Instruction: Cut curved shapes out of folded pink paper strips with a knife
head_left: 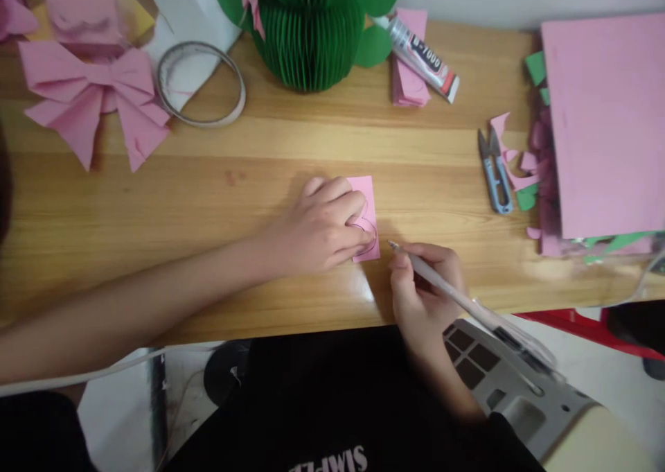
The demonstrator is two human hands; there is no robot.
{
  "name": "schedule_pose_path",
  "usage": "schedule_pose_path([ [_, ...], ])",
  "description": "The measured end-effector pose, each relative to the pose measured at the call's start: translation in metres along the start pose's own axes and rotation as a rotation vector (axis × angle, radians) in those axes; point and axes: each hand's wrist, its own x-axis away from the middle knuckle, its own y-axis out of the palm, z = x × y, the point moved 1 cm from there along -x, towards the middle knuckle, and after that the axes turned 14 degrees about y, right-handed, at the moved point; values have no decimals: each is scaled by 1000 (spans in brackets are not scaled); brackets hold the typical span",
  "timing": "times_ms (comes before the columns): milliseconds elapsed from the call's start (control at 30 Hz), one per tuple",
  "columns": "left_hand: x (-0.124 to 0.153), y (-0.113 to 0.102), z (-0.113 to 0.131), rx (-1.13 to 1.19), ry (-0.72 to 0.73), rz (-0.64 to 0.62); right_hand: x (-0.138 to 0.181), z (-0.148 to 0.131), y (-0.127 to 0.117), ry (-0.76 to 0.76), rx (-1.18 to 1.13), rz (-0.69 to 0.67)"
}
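Note:
Under the bent fingers of my left hand lies a small pink paper rectangle, pressed to the wooden table. Curved dark outlines are drawn on it, and the fingers cover its left part. My right hand grips a pale, translucent pen between thumb and fingers. The pen's tip points toward the paper, a little to the right of its edge and apart from it.
At the back stand a green honeycomb paper piece, a tape roll and a pink bow. A glue tube rests on folded pink paper. Blue thread snips lie near paper scraps and a pink sheet.

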Motion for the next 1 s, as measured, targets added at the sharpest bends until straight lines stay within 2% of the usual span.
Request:
schedule_pose_path([
  [67, 0, -1, 1, 2, 1, 17, -1, 3, 3, -3, -35, 6],
  [167, 1, -6, 0, 3, -18, 118, -4, 5, 7, -20, -97, -46],
  [267, 2, -17, -7, -59, -138, 161, -6, 3, 7, -49, -115, -98],
  [367, 0, -29, -17, -56, -280, -17, -9, 1, 7, -74, -89, -84],
  [467, -6, -38, -23, 22, -326, -261, -14, 2, 11, -81, -68, -79],
  [567, -15, -44, -28, 77, -364, -391, -21, -2, 16, -93, -45, -99],
  [667, -24, -46, -30, 92, -389, -422, -28, -15, 19, -101, 71, -192],
  [800, -30, -46, -31, 101, -428, -437, -35, -36, 17, 14, 357, -328],
  [867, -30, -45, -30, 113, -448, -437, -37, -41, 17, 36, 391, -353],
  [1000, -23, -43, -27, 138, -490, -408, -38, -34, 18, 26, 313, -331],
])
